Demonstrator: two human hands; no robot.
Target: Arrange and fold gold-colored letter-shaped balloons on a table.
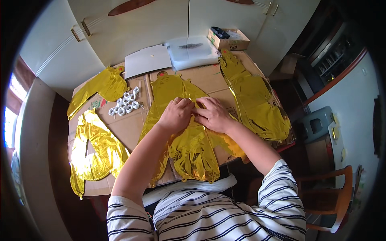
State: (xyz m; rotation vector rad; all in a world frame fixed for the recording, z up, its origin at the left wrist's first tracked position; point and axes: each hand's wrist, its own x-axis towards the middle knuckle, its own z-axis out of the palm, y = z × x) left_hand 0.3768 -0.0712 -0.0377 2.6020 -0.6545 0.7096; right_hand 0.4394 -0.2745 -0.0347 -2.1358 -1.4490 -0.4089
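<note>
Flat gold foil balloons lie spread over a cardboard-covered table. In the middle, both hands meet on one gold foil balloon (193,154). My left hand (176,115) is closed, its curled fingers gripping the foil. My right hand (213,115) pinches at the same spot, its fingertips almost touching the left ones. What exactly lies between the fingertips is hidden. To the right sits a stack of gold foil balloons (257,100). At the left are a curved foil balloon (98,86) and a shiny looped one (102,160). Several small white rolls (124,102) cluster between them and my left hand.
At the back of the table lie a grey-white sheet (147,61) and a stack of clear plastic bags (193,52). A small cardboard box (229,39) with a black item stands behind them. Cream cabinets (140,28) line the far side. A wooden chair (327,197) is at the right.
</note>
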